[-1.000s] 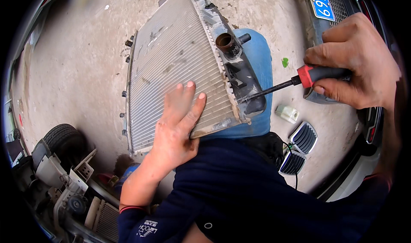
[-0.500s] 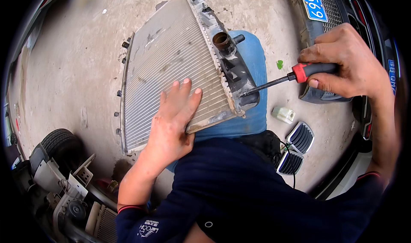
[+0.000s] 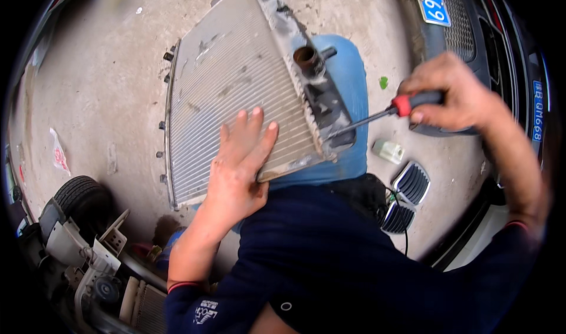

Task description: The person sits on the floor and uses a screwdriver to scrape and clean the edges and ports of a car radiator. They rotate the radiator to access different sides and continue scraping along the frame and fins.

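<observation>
A car radiator (image 3: 218, 92) with a finned metal core lies across a blue seat or stool (image 3: 348, 60) in front of me. Its black plastic end tank (image 3: 327, 101), with a round pipe opening (image 3: 305, 56), runs along the right side. My left hand (image 3: 240, 163) rests flat on the core near its lower edge, fingers spread. In my right hand (image 3: 451, 92) is a screwdriver with a red and black handle (image 3: 403, 105), gripped in closed fingers. Its shaft slants down left, and the tip meets the seam between tank and core at the lower right corner.
Grille-like vents (image 3: 411, 184) and a small pale plastic container (image 3: 388, 151) lie on the concrete floor at right. A dark car bumper (image 3: 454, 33) stands at upper right. Lower left are a tire (image 3: 82, 198) and exposed vehicle parts (image 3: 100, 275). A plastic wrapper (image 3: 59, 151) lies at left.
My right hand has moved left and slightly down with the screwdriver, its tip shifting left from the end tank to the seam. My left hand stays on the core. The view has shifted slightly.
</observation>
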Demonstrator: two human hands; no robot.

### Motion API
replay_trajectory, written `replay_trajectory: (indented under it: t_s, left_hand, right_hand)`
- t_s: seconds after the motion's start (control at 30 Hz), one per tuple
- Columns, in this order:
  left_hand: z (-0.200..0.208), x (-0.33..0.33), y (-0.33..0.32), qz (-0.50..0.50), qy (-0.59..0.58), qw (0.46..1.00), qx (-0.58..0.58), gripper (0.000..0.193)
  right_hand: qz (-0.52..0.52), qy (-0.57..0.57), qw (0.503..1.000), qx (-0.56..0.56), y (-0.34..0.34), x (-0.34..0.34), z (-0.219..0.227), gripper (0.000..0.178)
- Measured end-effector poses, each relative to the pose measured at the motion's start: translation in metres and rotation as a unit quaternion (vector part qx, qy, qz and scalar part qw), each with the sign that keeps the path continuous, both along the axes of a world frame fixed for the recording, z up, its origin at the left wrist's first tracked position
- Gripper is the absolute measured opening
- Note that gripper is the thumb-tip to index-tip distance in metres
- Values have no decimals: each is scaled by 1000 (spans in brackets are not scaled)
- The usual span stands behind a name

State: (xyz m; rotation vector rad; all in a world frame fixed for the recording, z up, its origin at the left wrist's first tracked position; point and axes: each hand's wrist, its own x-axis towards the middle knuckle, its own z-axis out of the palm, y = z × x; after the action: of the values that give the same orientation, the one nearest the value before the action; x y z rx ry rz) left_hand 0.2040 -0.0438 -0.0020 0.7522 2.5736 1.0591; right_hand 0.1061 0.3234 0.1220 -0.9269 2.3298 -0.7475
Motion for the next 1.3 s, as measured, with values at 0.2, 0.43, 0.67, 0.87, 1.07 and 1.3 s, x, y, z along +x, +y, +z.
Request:
replay_trajectory:
  t_s: [0.2, 0.43, 0.67, 0.87, 1.07, 1.3]
  left_hand:
    - [-7, -14, 2, 11, 12, 999, 37, 94]
    - [-8, -9, -2, 4, 39, 999, 35, 98]
    - [-12, -14, -5, -14, 114, 991, 67, 84]
    - [-20, -15, -9, 64, 208, 969, 115, 82]
    - [-91, -28, 24, 177, 320, 915, 169, 84]
    - [-123, -46, -15, 119, 276, 952, 62, 89]
  right_hand:
    - [-87, -70, 992, -61, -5, 39, -40, 34]
    - [-158, 19, 983, -89, 15, 57, -19, 45]
    - [-441, -278, 821, -233, -75, 57, -67, 47]
    - [-440, -315, 713, -446, -149, -2, -76, 31]
    - [-386, -197, 828, -356, -176, -40, -77, 30]
    - [-318, -129, 902, -261, -176, -71, -133, 44]
